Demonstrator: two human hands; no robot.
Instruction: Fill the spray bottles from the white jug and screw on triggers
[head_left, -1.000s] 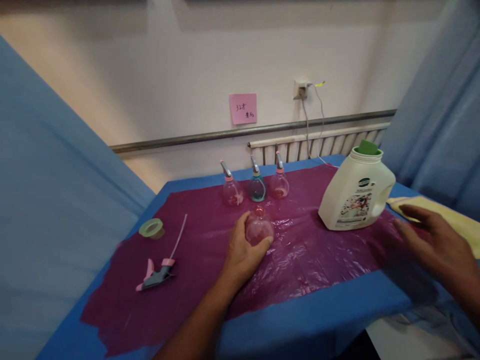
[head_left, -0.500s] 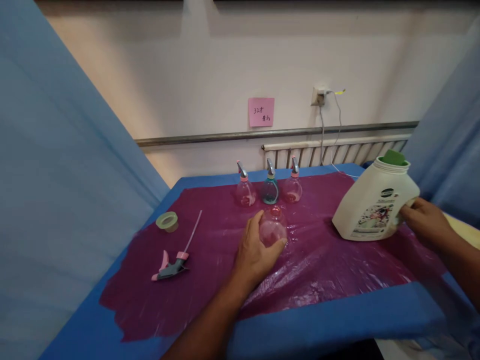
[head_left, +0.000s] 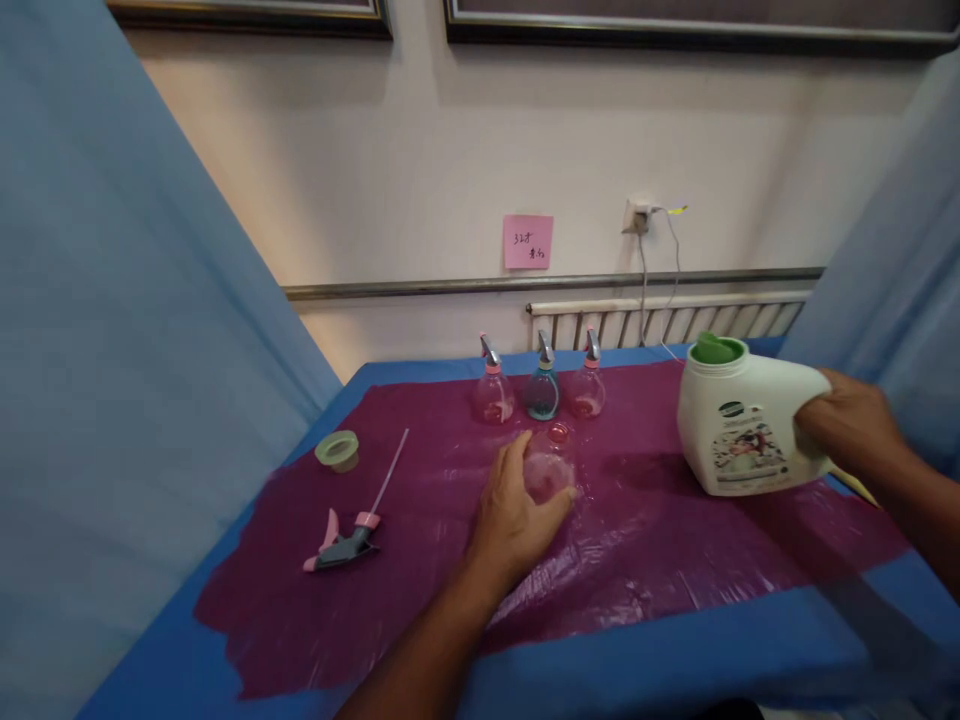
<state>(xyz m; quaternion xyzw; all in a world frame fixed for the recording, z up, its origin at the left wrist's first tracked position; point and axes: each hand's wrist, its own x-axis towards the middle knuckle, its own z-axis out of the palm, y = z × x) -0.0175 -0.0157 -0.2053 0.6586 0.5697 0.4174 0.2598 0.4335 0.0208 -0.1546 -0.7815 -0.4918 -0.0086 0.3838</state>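
Around a round clear pink spray bottle (head_left: 551,468) without its head, my left hand (head_left: 517,500) has its thumb and fingers curled; the bottle stands upright on the purple plastic sheet. My right hand (head_left: 851,420) grips the handle of a white jug (head_left: 705,430), whose uncapped mouth shows a green pouring spout (head_left: 716,349). The jug is right of the bottle and apart from it. On the left lies a grey and pink trigger spray head (head_left: 345,547) with its dip tube pointing away from me. A greenish translucent cap (head_left: 338,450) rests farther back.
Behind my left hand stand a pink spray bottle (head_left: 493,398), a teal spray bottle (head_left: 542,393) and another pink spray bottle (head_left: 587,388). The purple plastic sheet (head_left: 420,620) covers a blue table (head_left: 600,665). Blue curtains (head_left: 150,350) hang at both sides. A socket with cables (head_left: 639,216) is on the wall.
My right hand has turned the jug more level and moved it slightly left, its mouth now toward the left. My left hand stays around the bottle. The view has tipped up a little.
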